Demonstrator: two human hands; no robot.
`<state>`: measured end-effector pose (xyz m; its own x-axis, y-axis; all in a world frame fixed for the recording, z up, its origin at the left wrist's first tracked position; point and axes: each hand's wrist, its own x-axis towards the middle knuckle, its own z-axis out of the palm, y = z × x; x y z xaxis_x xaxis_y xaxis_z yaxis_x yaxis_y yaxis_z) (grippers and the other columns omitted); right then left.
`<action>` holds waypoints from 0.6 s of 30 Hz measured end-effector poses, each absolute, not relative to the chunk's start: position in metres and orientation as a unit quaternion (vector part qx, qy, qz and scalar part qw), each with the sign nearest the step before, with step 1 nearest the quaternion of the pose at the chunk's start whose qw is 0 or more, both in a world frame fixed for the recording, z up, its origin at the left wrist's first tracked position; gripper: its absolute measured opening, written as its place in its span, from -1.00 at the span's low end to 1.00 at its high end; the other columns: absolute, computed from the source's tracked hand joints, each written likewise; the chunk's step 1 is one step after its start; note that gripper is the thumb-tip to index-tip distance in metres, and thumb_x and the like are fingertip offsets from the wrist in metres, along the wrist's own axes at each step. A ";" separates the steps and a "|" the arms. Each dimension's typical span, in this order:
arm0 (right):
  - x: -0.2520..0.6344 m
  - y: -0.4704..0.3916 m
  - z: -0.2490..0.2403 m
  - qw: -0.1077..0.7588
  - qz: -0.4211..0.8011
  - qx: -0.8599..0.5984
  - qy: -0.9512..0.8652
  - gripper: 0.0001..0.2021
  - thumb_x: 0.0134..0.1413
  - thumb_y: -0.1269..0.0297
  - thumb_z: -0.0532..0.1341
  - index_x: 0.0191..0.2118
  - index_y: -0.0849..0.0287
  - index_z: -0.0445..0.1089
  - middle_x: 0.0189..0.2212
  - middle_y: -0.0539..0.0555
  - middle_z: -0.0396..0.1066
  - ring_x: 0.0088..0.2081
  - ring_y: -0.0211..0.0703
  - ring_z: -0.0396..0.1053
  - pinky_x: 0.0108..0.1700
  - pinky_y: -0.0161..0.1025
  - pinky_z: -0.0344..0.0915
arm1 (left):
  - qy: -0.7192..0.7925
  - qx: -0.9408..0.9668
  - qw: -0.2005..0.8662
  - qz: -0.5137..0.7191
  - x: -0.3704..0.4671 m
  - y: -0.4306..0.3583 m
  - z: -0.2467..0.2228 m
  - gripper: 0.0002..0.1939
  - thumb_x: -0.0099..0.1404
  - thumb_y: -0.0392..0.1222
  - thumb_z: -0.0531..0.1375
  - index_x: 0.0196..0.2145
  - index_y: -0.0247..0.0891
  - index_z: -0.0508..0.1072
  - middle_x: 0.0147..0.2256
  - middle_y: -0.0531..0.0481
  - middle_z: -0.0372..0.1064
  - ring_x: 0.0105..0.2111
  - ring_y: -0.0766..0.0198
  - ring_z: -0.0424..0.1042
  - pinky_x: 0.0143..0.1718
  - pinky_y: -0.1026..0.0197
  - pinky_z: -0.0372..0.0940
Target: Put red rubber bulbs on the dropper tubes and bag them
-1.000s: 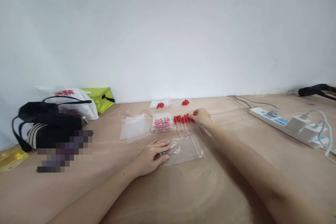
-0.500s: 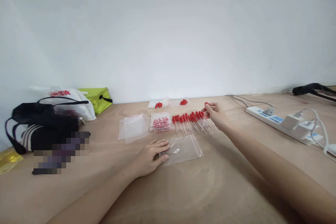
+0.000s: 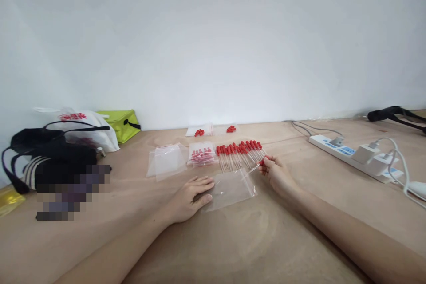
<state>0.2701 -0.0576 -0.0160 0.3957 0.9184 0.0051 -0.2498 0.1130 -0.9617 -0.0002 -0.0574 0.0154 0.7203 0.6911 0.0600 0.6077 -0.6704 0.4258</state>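
My left hand [image 3: 195,199] rests open on the left end of a clear zip bag [image 3: 229,190] lying flat on the table. Pinched in my right hand [image 3: 274,173] is a dropper [image 3: 261,163] with a red bulb, its thin clear tube pointing left over the bag's zip end. Just behind the bag lies a row of several red-bulbed droppers [image 3: 239,148], their tubes toward me. Left of the row sits a stack of filled zip bags [image 3: 202,154] with red bulbs showing inside. Flat empty zip bags [image 3: 168,162] lie further left.
Small piles of red bulbs [image 3: 199,132] lie on bags near the wall. On the right is a white power strip [image 3: 342,153] with plugs and cables. A black bag [image 3: 65,164], a white plastic bag [image 3: 100,131] and a green bag [image 3: 120,123] stand at left.
My right hand has drawn a dropper from the right end of the row and moved it toward me, to the bag's zip end. My left hand stays on the bag.
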 end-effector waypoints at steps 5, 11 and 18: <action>0.259 -0.074 -0.011 0.629 0.538 -0.433 -0.356 -0.72 -0.18 0.21 0.24 -0.39 0.12 0.09 -0.49 -0.03 0.38 -0.47 -0.30 0.37 -0.39 -0.31 0.29 | 0.377 0.897 0.214 0.082 -0.004 -0.059 0.018 -0.45 0.22 0.05 0.01 0.13 -0.15 0.07 0.14 0.00 -0.01 0.15 0.11 -0.08 0.13 -0.03 -0.12; 0.259 -0.080 -0.010 0.500 0.586 -0.434 -0.467 -0.62 -0.31 0.15 0.31 -0.40 0.16 0.13 -0.59 -0.09 0.34 -0.59 -0.33 0.34 -0.52 -0.37 0.21 | 0.386 0.896 0.207 0.070 -0.005 -0.062 0.017 -0.40 0.19 0.08 0.03 0.14 -0.14 0.02 0.16 0.00 -0.05 0.16 0.09 -0.11 0.13 -0.04 -0.12; 0.258 -0.080 -0.013 0.392 0.502 -0.508 -0.580 -0.66 -0.27 0.11 0.27 -0.44 0.18 0.15 -0.63 -0.10 0.28 -0.71 -0.39 0.19 -0.71 -0.44 0.00 | 0.365 0.904 0.203 0.089 -0.005 -0.059 0.015 -0.43 0.20 0.07 0.03 0.13 -0.11 0.04 0.14 0.01 0.01 0.15 0.10 -0.09 0.13 -0.03 -0.13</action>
<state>0.2583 -0.0797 -0.0130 -0.1778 0.9825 -0.0555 0.1957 -0.0200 -0.9805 -0.0051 -0.0594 0.0154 0.7172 0.6968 0.0128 0.6245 -0.6507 0.4321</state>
